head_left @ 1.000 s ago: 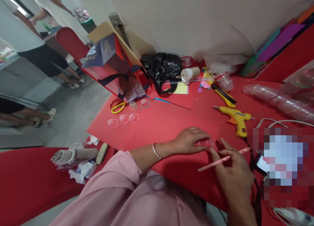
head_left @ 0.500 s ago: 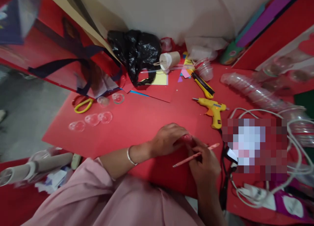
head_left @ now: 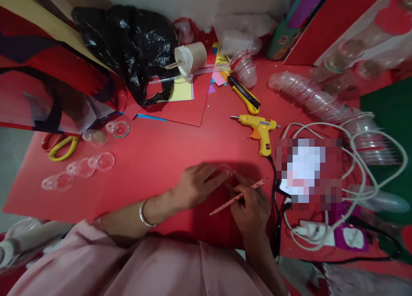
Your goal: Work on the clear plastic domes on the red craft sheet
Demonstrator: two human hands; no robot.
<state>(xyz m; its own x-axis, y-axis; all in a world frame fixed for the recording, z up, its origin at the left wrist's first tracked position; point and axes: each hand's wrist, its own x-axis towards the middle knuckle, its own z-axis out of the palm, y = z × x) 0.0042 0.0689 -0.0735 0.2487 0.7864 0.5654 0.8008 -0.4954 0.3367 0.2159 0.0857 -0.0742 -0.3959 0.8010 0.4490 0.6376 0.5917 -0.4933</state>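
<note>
My left hand (head_left: 196, 186), a silver bangle on its wrist, reaches from the left with its fingers on a small clear round plastic piece (head_left: 225, 169). The red surface shows through that piece, so its exact shape is hard to make out. A pink patterned pencil (head_left: 225, 203) lies slantwise in my right hand (head_left: 251, 206), between thumb and fingers. The right fingertips also meet the clear piece, close to the left ones. Further left lie several similar clear pieces with round tabs (head_left: 104, 162). A yellow glue gun (head_left: 262, 131) rests beyond my right hand.
A yellow cutter (head_left: 246, 96) and scissors with a yellow handle (head_left: 64, 148) lie on the red table. Behind are a black plastic bag (head_left: 128, 51), a twine roll (head_left: 191, 58) and stacked clear cups (head_left: 309, 96). White cable (head_left: 363, 176) loops at the right, beside a blurred-out patch.
The view has shifted, so the table things appear further left and larger. My hands have spread slightly apart around the clear piece, with the left fingers straighter. The pencil stays in my right hand.
</note>
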